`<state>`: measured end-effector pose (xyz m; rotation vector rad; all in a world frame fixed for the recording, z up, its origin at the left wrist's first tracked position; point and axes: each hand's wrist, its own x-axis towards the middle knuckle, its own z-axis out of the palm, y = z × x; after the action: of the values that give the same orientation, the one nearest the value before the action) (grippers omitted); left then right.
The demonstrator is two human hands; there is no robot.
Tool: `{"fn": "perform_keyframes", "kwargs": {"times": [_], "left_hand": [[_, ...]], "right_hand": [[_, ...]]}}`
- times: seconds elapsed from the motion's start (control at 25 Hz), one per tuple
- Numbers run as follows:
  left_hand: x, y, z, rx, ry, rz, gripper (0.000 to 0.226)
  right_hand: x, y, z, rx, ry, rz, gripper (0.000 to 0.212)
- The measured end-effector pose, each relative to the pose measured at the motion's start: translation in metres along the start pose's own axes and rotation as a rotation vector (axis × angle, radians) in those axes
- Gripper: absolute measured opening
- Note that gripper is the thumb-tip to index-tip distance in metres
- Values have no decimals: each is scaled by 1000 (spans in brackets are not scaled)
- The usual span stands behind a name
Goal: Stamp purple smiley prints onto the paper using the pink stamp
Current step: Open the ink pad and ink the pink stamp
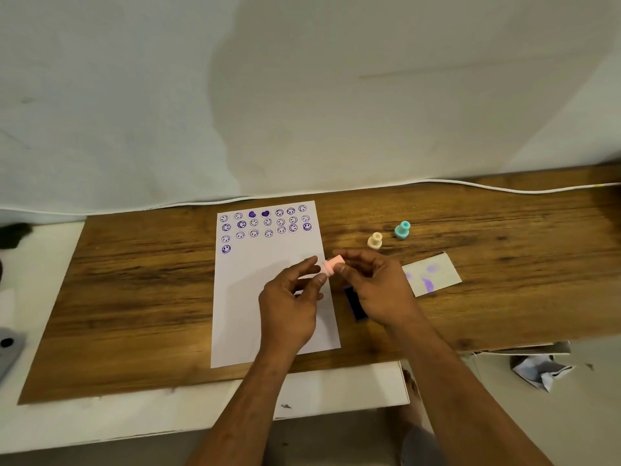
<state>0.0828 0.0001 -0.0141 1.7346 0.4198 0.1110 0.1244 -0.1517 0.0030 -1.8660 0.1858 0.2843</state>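
A white sheet of paper (268,297) lies on the wooden board, with several purple smiley prints (265,223) in rows across its top. The pink stamp (332,265) hangs tilted above the paper's right edge. My right hand (373,284) pinches its handle end, and the fingertips of my left hand (292,297) touch its base end. A dark purple ink pad (354,302) sits just right of the paper, partly hidden under my right hand.
A cream stamp (375,241) and a teal stamp (402,229) stand on the wooden board (134,280) behind my right hand. A paper scrap with purple smears (433,277) lies to the right. A white cable (470,186) runs along the back edge. Crumpled paper (541,369) lies below right.
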Motion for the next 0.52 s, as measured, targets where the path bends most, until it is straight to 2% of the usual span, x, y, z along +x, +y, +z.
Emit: {"fn": "perform_keyframes", "kwargs": {"times": [0.36, 0.52], "left_hand": [[0, -1, -9, 37, -1, 42, 27], [2, -1, -10, -82, -21, -23, 20]], "right_hand": [[-6, -5, 7, 119, -50, -22, 28], [-6, -4, 4, 140, -99, -27, 30]]}}
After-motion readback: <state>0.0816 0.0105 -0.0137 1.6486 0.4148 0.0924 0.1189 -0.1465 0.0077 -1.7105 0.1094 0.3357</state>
